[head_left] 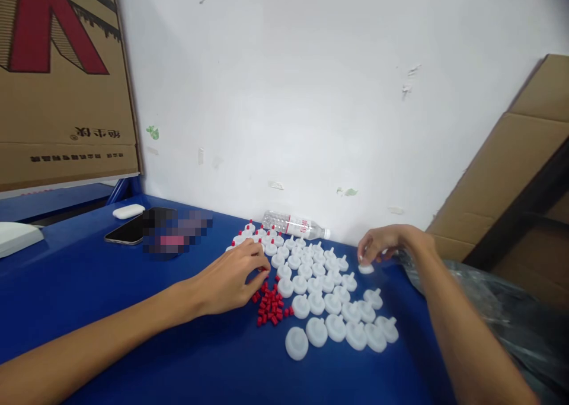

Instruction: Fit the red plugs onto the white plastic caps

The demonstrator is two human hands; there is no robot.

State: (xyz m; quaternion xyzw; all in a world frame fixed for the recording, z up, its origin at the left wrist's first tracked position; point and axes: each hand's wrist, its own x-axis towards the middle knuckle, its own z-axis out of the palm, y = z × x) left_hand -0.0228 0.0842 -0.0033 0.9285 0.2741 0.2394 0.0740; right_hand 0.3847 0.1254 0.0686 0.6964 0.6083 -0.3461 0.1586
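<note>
Many white round plastic caps [329,301] with short spouts stand in rows on the blue table [133,310]. A small heap of red plugs [269,307] lies to their left. My left hand [231,280] rests by that heap, fingers curled and pinched at the nearest caps; what it holds is hidden. My right hand [382,244] hovers at the far right of the rows, fingers bent down over a single white cap [365,268], touching or nearly touching it. Some caps at the back [251,228] carry red plugs.
A clear water bottle [293,225] lies on its side against the white wall. A phone [128,232] and a white case [128,211] lie at the left, near a cardboard box [62,79]. A dark plastic bag [502,310] and cardboard [502,168] sit at the right.
</note>
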